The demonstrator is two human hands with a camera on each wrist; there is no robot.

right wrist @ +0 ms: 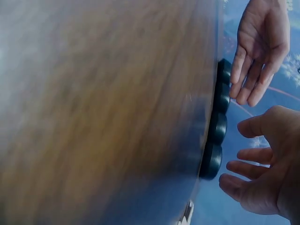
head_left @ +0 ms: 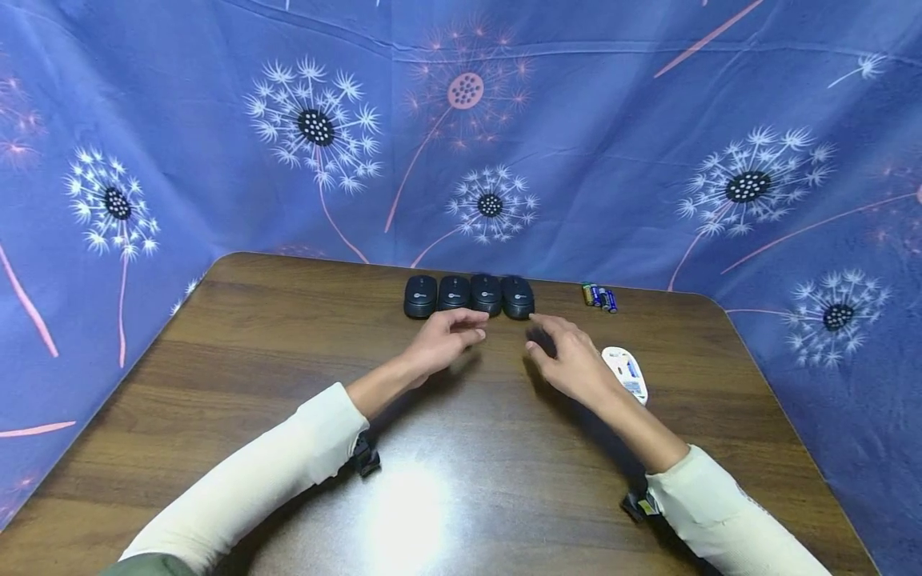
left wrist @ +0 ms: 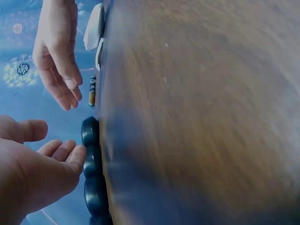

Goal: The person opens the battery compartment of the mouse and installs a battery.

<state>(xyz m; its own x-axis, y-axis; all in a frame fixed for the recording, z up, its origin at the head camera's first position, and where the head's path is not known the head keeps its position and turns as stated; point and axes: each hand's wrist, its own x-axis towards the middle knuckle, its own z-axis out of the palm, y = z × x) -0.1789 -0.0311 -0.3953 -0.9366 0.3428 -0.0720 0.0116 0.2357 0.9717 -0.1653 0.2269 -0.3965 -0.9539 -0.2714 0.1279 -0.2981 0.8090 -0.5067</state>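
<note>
Several black computer mice stand side by side in a row at the table's far edge. My left hand hovers just in front of the row's middle, holding nothing, fingers loosely bent. Near the rightmost black mouse is my right hand, its thumb apart from the fingers and nothing in its grasp. The right wrist view shows a gap between the right hand and the mice. Partly behind the right forearm lies a white mouse, underside up, with blue inside its battery bay.
Several small batteries, blue and green, lie together near the far edge, right of the black mice. A blue curtain with dandelion prints hangs right behind the wooden table. Bright light reflects off the tabletop between the forearms.
</note>
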